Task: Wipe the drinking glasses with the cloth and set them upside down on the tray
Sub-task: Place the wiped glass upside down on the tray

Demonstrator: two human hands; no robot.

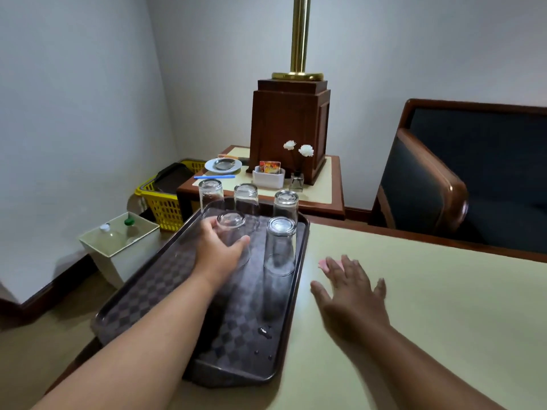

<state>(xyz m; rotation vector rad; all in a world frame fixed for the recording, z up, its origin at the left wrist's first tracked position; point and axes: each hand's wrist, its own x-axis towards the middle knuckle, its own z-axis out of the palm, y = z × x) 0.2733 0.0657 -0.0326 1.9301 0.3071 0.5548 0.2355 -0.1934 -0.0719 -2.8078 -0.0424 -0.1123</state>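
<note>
The left hand (220, 250) has its grip clamped around an upturned drinking glass (233, 232), thumb on the near side and fingers wrapped behind, with the glass's base facing up. That glass stands on the dark checkered tray (154, 291), in the front row. Just to its right stands a second inverted glass (280, 247), apart from the hand. Behind them, along the tray's far edge, three more inverted glasses stand in a row: left (210, 195), middle (246, 199), right (286, 205). A few water drops (264, 332) lie on the tray's near end.

The right hand (352, 291) hovers flat over the pale counter (429, 321) beside the tray, its grip apart with fingers spread, holding nothing. A small pink thing (322, 264), mostly hidden, peeks out beyond its fingertips; what it is cannot be told.

The tray overhangs the counter's left edge. Beyond sit a side table with a wooden lamp base (291, 128), a yellow basket (168, 202) and a dark chair (444, 179).
</note>
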